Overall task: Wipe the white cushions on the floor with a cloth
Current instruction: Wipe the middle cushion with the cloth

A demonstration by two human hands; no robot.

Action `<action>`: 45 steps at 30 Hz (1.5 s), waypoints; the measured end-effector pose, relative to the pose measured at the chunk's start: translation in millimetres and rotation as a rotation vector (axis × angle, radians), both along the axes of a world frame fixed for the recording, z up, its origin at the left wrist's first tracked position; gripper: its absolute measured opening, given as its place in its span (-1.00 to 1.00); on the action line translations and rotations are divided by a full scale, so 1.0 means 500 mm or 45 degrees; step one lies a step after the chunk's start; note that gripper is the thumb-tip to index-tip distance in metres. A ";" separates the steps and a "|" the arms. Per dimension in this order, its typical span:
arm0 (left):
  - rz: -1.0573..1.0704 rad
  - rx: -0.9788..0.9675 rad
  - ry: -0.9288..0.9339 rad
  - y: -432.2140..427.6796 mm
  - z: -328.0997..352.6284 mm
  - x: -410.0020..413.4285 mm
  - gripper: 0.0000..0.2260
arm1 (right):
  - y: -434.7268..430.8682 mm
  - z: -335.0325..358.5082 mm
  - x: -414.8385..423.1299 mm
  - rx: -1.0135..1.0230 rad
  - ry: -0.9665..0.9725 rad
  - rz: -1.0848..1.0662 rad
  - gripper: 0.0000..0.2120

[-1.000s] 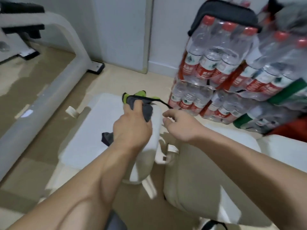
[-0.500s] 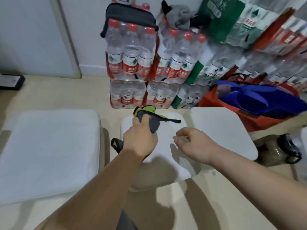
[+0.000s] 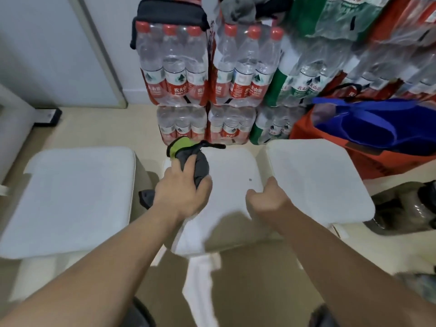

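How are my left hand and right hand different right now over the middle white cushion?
The left hand is closed around the grey-and-green cloth, while the right hand holds nothing, its fingers loosely curled. The left hand sits at the left side of the middle cushion; the right hand sits at its right side, near the right cushion. Both hands are bare and reach forward over the same cushion.

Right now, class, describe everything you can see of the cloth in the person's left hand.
The cloth is dark grey soft fabric with a lime-green part at its far end and a thin black cord trailing right. It is bunched up in the left hand, and a grey corner pokes out behind the wrist. It sits over the middle white cushion.
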State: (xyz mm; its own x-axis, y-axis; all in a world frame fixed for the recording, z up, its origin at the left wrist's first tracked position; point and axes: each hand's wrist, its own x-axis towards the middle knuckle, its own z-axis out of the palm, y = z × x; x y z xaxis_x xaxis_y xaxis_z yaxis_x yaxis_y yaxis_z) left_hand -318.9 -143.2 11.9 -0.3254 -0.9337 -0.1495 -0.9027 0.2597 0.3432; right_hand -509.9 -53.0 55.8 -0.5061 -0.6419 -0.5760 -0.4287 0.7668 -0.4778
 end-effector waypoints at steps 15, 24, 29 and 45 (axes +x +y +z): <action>0.027 -0.067 -0.332 0.215 -0.011 -0.147 -0.42 | -0.037 -0.092 -0.053 -0.083 -0.314 -0.166 -0.56; -0.010 -0.041 -0.326 0.219 -0.008 -0.148 -0.45 | -0.077 -0.097 -0.082 -0.044 -0.529 -0.097 -0.57; -0.006 -0.047 -0.298 0.184 -0.014 -0.149 -0.51 | -0.055 -0.101 -0.100 -0.035 -0.469 0.182 -0.56; 0.509 -0.099 -0.273 0.095 -0.009 -0.082 -0.48 | -0.090 -0.134 -0.131 -0.105 -0.719 -0.140 -0.70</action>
